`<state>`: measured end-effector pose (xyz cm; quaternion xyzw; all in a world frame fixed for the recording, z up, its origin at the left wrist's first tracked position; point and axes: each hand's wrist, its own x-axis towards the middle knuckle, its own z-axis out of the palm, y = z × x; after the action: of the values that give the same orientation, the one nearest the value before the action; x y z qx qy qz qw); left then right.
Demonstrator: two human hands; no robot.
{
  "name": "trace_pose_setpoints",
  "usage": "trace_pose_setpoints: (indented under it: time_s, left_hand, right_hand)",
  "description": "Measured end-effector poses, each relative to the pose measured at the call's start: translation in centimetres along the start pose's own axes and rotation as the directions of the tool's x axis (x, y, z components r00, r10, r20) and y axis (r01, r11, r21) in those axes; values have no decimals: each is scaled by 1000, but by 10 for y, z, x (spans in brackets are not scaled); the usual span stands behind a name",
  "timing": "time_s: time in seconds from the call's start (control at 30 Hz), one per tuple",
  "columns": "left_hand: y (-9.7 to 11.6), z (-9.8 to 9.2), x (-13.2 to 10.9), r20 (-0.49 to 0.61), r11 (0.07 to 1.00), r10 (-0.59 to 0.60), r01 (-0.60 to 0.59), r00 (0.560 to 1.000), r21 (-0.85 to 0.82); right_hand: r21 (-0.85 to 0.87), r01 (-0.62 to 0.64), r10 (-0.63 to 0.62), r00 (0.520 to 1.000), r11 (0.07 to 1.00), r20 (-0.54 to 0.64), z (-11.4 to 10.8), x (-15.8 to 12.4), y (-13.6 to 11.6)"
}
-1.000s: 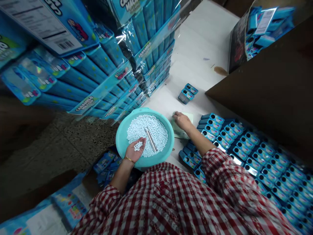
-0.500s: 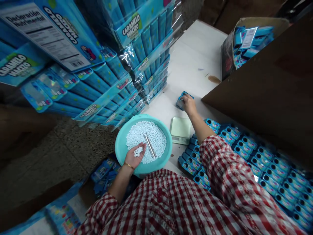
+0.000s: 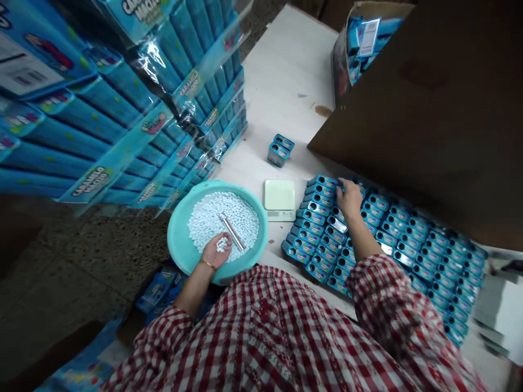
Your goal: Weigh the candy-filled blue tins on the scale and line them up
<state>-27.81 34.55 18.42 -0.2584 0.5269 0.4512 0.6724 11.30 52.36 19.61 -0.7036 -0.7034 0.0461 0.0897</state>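
My left hand (image 3: 216,251) is palm up and cupped round a small heap of white candies (image 3: 222,244). It is over a turquoise tub (image 3: 174,239) filled with more white candies (image 3: 204,213). A shiny metal tube (image 3: 232,231) lies on the candies beside my fingers. My right hand (image 3: 350,198) reaches into the rows of small blue boxes (image 3: 307,239), each with a dark round hole on top. Its fingers are curled down at a blue box near the back of the rows; their tips are partly hidden. Two blue boxes (image 3: 279,154) stand apart, behind a pale green scale (image 3: 279,195).
Tall stacks of wrapped blue boxes (image 3: 134,136) rise at the left. A large brown cardboard panel (image 3: 408,130) slants behind the rows at right. An open carton (image 3: 340,65) of blue packets stands at the back of the white table (image 3: 281,71).
My right hand has let go of a box beyond the scale and moved right to the rows of boxes. My left hand still cups the candies. The view has shifted right.
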Motion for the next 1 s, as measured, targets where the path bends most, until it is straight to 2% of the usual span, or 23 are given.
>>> trace_pose_setpoints:
  time_s: [0.07, 0.13, 0.2, 0.3, 0.37, 0.47, 0.53, 0.6, 0.67, 0.73, 0.8, 0.87, 0.93, 1.0]
  left_hand:
    - [-5, 8, -1, 27, 999, 7, -8, 1000, 37]
    - [-9, 13, -4, 60, 998, 24, -27, 998, 53]
    - [-13, 14, -7, 72, 998, 44, -48, 996, 51]
    - [-18, 7, -11, 46, 998, 62, -63, 997, 28]
    - [-22, 0, -13, 14, 998, 59, -59, 998, 9]
    - [-26, -7, -14, -40, 998, 63, -63, 997, -8]
    - [-28, -9, -14, -69, 996, 85, -87, 994, -21]
    - [-28, -8, -14, -85, 993, 104, -108, 991, -45]
    - [-29, -5, -14, -82, 991, 107, -113, 991, -68]
    - [-29, 0, -14, -49, 990, 108, -112, 993, -80]
    - [-28, 5, -14, 15, 991, 110, -108, 994, -75]
    - [-27, 10, -16, 88, 993, 103, -98, 991, -61]
    - [-27, 13, -20, 146, 996, 85, -79, 986, -46]
    - [-27, 14, -24, 181, 997, 67, -61, 981, -38]
  right_hand:
    - [-68, 27, -16, 986, 997, 164, 2, 25, -4]
    - [-157, 29, 22, 949, 987, 314, 4, 49, -15]
    - [-226, 44, 54, 910, 973, 411, 5, 65, -25]
    - [-261, 146, 5, 865, 954, 502, 6, 73, -31]
    - [-297, 182, -5, 859, 938, 511, 5, 72, -30]
    - [-351, 163, 1, 906, 922, 423, -4, 68, -32]
    - [-337, 188, -76, 944, 923, 320, -18, 64, -41]
    - [-302, 268, -208, 954, 915, 217, -35, 55, -59]
    - [-270, 382, -339, 921, 884, 194, -46, 41, -87]
    - [-223, 505, -446, 855, 834, 266, -47, 25, -118]
    - [-166, 595, -517, 781, 786, 350, -36, 12, -144]
    - [-125, 633, -542, 735, 764, 408, -21, 5, -159]
    - [-103, 625, -530, 729, 774, 434, -11, 1, -165]
    - [-67, 595, -524, 750, 801, 404, -9, -9, -168]
